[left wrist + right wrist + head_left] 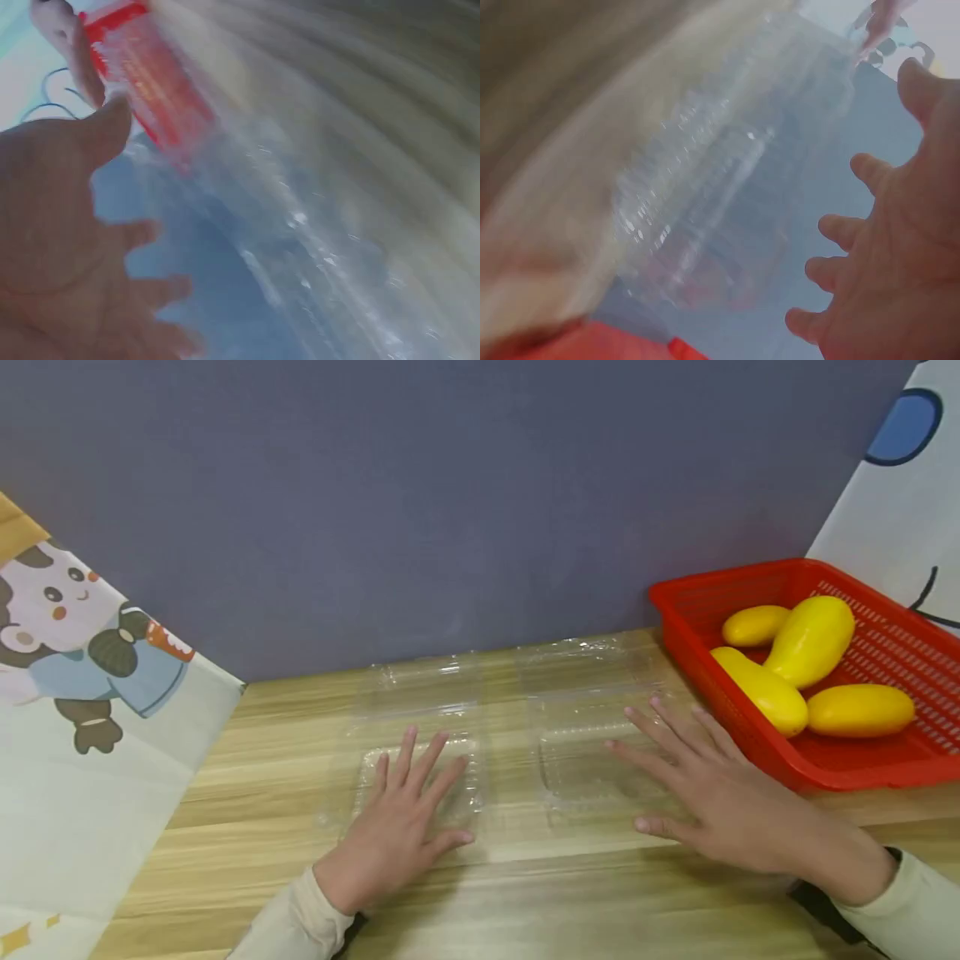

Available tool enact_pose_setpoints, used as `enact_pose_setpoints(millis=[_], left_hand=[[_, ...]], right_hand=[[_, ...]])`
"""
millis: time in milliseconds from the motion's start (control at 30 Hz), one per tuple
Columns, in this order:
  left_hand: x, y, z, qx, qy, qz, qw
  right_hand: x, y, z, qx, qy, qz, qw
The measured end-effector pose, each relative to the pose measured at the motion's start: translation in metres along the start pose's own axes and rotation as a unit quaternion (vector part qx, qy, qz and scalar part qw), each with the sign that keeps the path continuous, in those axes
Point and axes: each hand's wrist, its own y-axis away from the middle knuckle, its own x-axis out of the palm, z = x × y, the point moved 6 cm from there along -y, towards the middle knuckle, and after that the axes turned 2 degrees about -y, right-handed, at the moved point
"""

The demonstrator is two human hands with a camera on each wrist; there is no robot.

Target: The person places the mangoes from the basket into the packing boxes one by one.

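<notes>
Two clear plastic clamshell boxes lie opened out side by side on the wooden table, their lids folded toward the back wall. Over the front half of the left box (461, 747) my left hand (405, 818) spreads its fingers, holding nothing. My right hand (720, 802), fingers also spread and nothing in it, hovers by the right edge of the right box (577, 760). In the left wrist view the left palm (60, 240) faces the glossy plastic. The right wrist view shows the right palm (907, 247) beside a clear box (705, 187).
A red plastic basket (750, 768) stands at the right, close to the right hand. Several yellow, elongated fruits or vegetables (813, 639) lie in it. A grey-blue wall (450, 510) bounds the table (247, 810) at the back, and a cartoon-printed panel (150, 735) stands at the left.
</notes>
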Motion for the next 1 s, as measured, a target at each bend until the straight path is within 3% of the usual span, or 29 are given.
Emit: enact_pose_setpoints(millis=[100,233,300,367,433,600,867,933,1000], left_hand=[[-0.015,-0.004,-0.016,0.004,0.057,-0.032,0.9978],[-0.028,-0.018,-0.046,0.000,0.168,-0.037,0.9852],[-0.026,-0.025,-0.058,-0.013,0.226,-0.014,0.9740],[-0.021,-0.031,-0.067,-0.040,0.287,0.010,0.9572],[-0.014,-0.035,-0.072,-0.075,0.353,0.033,0.9320],[0.000,-0.043,-0.077,-0.148,0.504,0.054,0.8490],[0.027,-0.048,-0.083,-0.216,0.628,0.072,0.7440],[0.033,-0.051,-0.083,-0.222,0.645,0.062,0.7284],[0.038,-0.055,-0.080,-0.223,0.646,0.051,0.7286]], right_hand=[[-0.012,-0.002,-0.006,0.012,-0.003,0.002,0.9999],[-0.028,0.000,-0.020,0.041,-0.017,-0.007,0.9990],[-0.035,0.002,-0.026,0.058,-0.024,-0.011,0.9979],[-0.041,0.004,-0.033,0.076,-0.028,-0.014,0.9966],[-0.046,0.006,-0.039,0.086,-0.028,-0.021,0.9957],[-0.056,0.009,-0.050,0.089,-0.024,-0.036,0.9951],[-0.062,0.012,-0.067,0.104,-0.019,-0.037,0.9937],[-0.062,0.013,-0.072,0.108,-0.016,-0.037,0.9933],[-0.062,0.015,-0.075,0.112,-0.013,-0.037,0.9929]])
